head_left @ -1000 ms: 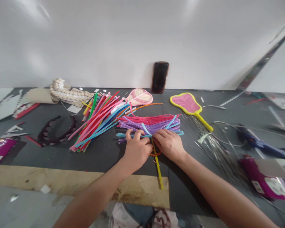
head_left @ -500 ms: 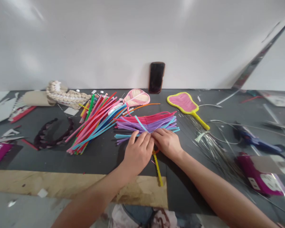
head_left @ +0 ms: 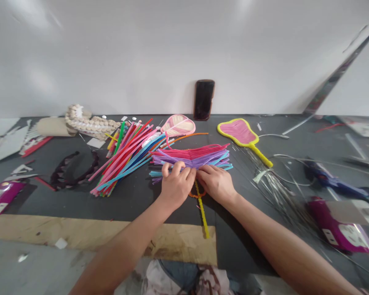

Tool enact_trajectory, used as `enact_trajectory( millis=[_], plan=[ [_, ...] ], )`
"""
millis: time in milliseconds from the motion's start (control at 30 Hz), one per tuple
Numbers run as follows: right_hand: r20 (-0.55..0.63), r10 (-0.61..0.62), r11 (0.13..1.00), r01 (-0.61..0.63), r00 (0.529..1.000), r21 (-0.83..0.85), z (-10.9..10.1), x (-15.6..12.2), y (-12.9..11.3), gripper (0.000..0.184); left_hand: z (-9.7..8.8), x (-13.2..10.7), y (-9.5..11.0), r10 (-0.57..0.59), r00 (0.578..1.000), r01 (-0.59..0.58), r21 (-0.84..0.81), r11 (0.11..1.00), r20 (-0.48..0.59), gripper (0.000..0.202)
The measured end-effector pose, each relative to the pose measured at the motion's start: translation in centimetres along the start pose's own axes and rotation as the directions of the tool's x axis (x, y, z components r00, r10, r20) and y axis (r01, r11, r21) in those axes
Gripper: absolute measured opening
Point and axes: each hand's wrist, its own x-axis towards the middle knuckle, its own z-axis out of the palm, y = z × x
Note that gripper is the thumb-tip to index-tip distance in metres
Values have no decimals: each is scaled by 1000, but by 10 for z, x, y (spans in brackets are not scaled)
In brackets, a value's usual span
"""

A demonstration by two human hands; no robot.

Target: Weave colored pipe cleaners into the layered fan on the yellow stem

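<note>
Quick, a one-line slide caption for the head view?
Left hand and right hand at the near edge of a pink, purple and blue fuzzy-strip piece, a yellow stem between them.

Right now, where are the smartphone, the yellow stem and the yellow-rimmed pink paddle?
Smartphone (head_left: 204,100), head view: screen middle.
Yellow stem (head_left: 202,211), head view: mid-shaft.
Yellow-rimmed pink paddle (head_left: 238,131), head view: pink face.

A black, brown-edged rectangular phone (head_left: 203,100) leans against the glossy white wall (head_left: 135,57); on the dark grey counter (head_left: 123,207) lie a dark, curved headband (head_left: 58,175) and a tan, tube-shaped roll (head_left: 53,127).
</note>
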Motion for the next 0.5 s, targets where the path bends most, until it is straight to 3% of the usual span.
enact_trajectory(
  millis=[200, 500],
  plan=[
    [-6, 16, 999, -15, 1000, 39, -1, -1, 4, 23, 6, -2, -10, -48, 998, 50, -62, 997, 40, 16],
    [37, -28, 997, 31, 999, -71, -9, -1, 8, 19, 7, -5, -13, 7, 1000, -5, -61, 998, 21, 17]
  ],
)
